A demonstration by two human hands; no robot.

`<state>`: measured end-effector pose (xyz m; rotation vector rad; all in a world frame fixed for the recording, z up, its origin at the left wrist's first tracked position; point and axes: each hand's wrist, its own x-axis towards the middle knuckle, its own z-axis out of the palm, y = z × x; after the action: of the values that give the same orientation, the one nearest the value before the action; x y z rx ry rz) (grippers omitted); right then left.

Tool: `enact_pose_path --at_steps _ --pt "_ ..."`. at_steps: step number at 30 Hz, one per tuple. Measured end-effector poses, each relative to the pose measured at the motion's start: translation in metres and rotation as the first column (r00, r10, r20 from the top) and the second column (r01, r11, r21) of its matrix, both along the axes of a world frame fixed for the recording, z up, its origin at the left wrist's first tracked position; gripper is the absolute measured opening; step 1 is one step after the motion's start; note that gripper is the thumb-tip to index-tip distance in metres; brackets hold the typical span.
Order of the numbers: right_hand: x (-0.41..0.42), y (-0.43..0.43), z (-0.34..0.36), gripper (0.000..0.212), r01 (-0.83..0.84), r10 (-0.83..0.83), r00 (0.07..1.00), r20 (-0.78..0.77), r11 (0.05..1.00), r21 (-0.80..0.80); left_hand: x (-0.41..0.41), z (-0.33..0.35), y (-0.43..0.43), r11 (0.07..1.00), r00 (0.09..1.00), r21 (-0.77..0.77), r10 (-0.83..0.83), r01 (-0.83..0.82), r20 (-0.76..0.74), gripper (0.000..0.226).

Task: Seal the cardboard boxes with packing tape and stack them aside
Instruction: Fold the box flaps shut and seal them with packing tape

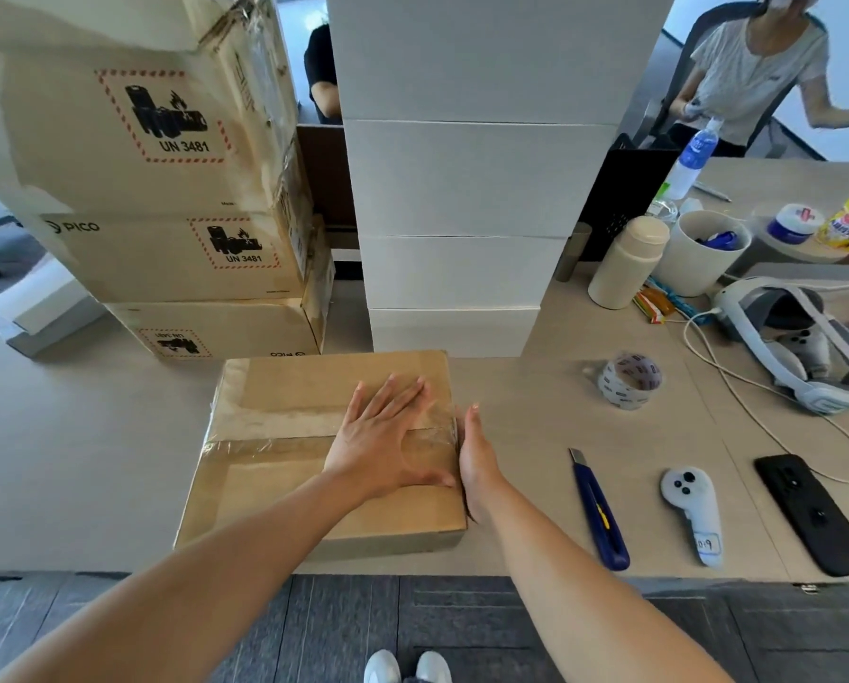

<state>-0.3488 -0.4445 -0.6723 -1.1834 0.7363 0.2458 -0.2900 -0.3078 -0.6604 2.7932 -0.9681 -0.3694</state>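
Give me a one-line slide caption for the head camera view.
Left hand presses the clear tape flat on a cardboard box, right hand against the box's side, tape roll nearby.

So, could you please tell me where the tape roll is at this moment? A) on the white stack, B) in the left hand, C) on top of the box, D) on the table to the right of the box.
D: the tape roll lies on the table, right of the box, and neither the left hand nor the right hand touches it.
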Motion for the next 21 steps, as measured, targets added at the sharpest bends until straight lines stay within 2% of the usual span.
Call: enact_pose_path --at_steps 2,4,5,7,9,11,12,15,17,19,20,21 --pt "0.009 -0.004 0.002 0.081 -0.059 0.06 0.994 -0.086 0.998 0.02 -0.001 0.0 0.0 0.999 0.999 -0.032 0.028 -0.029 -0.017 0.139" --pt "0.015 -0.006 0.013 0.085 -0.1 0.1 0.985 -0.141 0.995 0.005 -0.002 0.002 0.001 0.997 0.999 -0.061 0.036 -0.038 -0.041 0.143" --pt "0.014 -0.006 0.02 0.08 -0.104 0.097 0.985 -0.144 0.994 -0.041 -0.003 0.004 0.005 0.997 0.998 -0.071 0.04 -0.043 -0.046 0.142" --pt "0.013 -0.009 0.033 0.067 -0.087 0.07 0.995 -0.072 0.957 -0.278 -0.004 0.009 0.02 0.991 0.995 -0.09 0.093 -0.094 -0.02 0.124" --pt "0.014 -0.01 0.043 0.058 -0.109 0.172 0.983 0.067 0.836 -0.537 -0.002 0.011 0.044 0.973 0.98 -0.135 0.195 -0.189 0.03 0.091" --pt "0.019 0.002 0.047 0.055 -0.169 0.347 0.929 0.131 0.71 -0.683 -0.002 0.012 0.071 0.943 0.955 -0.187 0.291 -0.277 0.052 0.068" --pt "0.023 0.014 0.046 0.054 -0.202 0.43 0.892 0.139 0.654 -0.729 -0.004 0.012 0.083 0.937 0.948 -0.187 0.311 -0.295 0.062 0.063" --pt "0.024 0.062 0.041 0.054 -0.286 0.66 0.736 0.151 0.505 -0.814 -0.011 0.013 0.107 0.96 0.96 -0.133 0.262 -0.248 0.101 0.07" --pt "0.022 0.087 0.028 0.055 -0.355 0.768 0.64 0.035 0.335 -0.873 -0.017 0.008 0.119 0.977 0.974 -0.071 0.206 -0.2 0.096 0.07" --pt "0.018 0.099 0.016 0.056 -0.372 0.814 0.548 -0.194 0.029 -0.928 -0.02 -0.001 0.128 0.988 0.985 -0.025 0.151 -0.149 0.085 0.068" --pt "0.017 0.101 0.013 0.058 -0.352 0.811 0.516 -0.276 -0.093 -0.931 -0.018 -0.007 0.133 0.991 0.987 -0.026 0.13 -0.128 0.092 0.067" --pt "0.017 0.1 0.011 0.06 -0.332 0.809 0.496 -0.315 -0.158 -0.93 -0.015 -0.01 0.137 0.995 0.989 -0.035 0.101 -0.097 0.11 0.065"
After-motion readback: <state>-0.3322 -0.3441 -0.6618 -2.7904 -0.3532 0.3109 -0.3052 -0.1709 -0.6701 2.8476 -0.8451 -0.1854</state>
